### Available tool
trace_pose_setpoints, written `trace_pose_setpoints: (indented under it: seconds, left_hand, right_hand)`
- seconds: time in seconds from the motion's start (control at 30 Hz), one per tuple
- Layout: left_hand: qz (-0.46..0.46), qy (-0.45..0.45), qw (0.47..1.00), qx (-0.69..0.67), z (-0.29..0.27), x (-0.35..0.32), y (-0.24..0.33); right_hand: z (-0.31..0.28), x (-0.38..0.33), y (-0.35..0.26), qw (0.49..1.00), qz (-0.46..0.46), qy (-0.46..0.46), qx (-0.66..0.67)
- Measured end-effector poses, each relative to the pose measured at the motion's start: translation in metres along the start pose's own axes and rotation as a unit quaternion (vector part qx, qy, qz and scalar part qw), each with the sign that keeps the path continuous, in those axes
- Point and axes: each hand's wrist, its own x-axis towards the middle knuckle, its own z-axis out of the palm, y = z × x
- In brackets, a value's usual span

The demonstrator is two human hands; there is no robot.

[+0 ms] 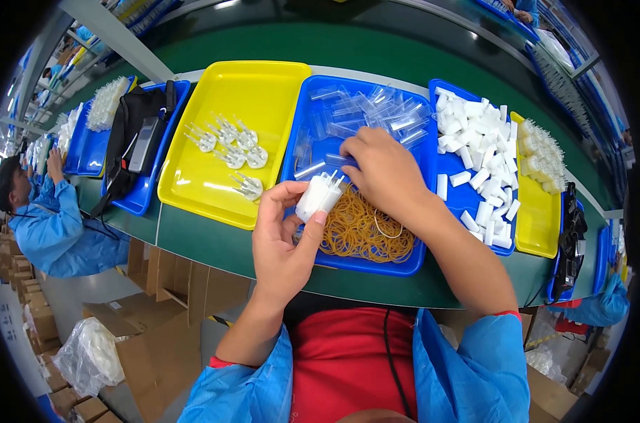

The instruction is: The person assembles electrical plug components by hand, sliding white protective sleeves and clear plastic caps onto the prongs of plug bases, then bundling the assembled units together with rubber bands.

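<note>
Your left hand (283,236) was closed around a small bundle of white plastic pieces (318,195), thumb and fingers wrapped about it, holding it upright just above the near-left corner of the middle blue tray (295,158), with thin clear prongs sticking up from the top of the bundle. Your right hand (383,173) reached over that same tray, fingers curled down onto a clear plastic piece (334,161) at the edge of the pile of clear plastic sleeves (366,113); whether it had actually pinched the piece I cannot tell, since the fingertips were hidden under the hand. A heap of tan rubber bands (359,231) lay in the near part of the tray, just beside and below the bundle. To your left sat a yellow tray (263,84) holding several finished bundles (232,144) spread apart from each other. To your right another blue tray (450,173) was piled with loose white pieces (478,144), and beyond it a second yellow tray (535,236) carried pale bundles. All the trays rested on a green conveyor belt (207,243). At the far left another person in a blue coat (52,225) sat along the line.
</note>
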Motion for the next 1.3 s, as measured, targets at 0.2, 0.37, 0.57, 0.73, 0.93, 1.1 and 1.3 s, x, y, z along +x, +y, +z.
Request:
trace_pose_setpoints:
  seconds: [0.2,0.37,0.57,0.73,0.93,1.1,1.3]
  left_hand:
    - [0.004,-0.024,1.000,0.019,0.001,0.001,0.001]
    - [0.040,-0.055,0.997,0.044,0.007,0.003,-0.005]
    - [0.083,-0.052,0.987,0.126,0.012,0.002,0.002]
    - [0.102,-0.052,0.981,0.157,0.014,0.002,0.004]
    - [0.102,-0.053,0.982,0.152,0.014,0.003,0.003]
    - [0.108,-0.055,0.981,0.148,0.015,0.003,0.003]
    - [0.103,-0.068,0.982,0.146,0.015,0.003,0.006]
  right_hand:
    - [-0.049,-0.042,-0.010,0.950,0.124,0.010,0.286]
    - [-0.053,-0.076,-0.015,0.798,0.170,0.045,0.576]
    - [-0.051,-0.085,-0.020,0.788,0.153,0.065,0.593]
    - [-0.052,-0.087,-0.022,0.849,0.119,0.057,0.512]
    - [-0.055,-0.090,-0.024,0.854,0.156,0.074,0.491]
    - [-0.052,-0.097,-0.022,0.841,0.170,0.078,0.507]
    - [-0.045,-0.099,-0.028,0.819,0.172,0.058,0.544]
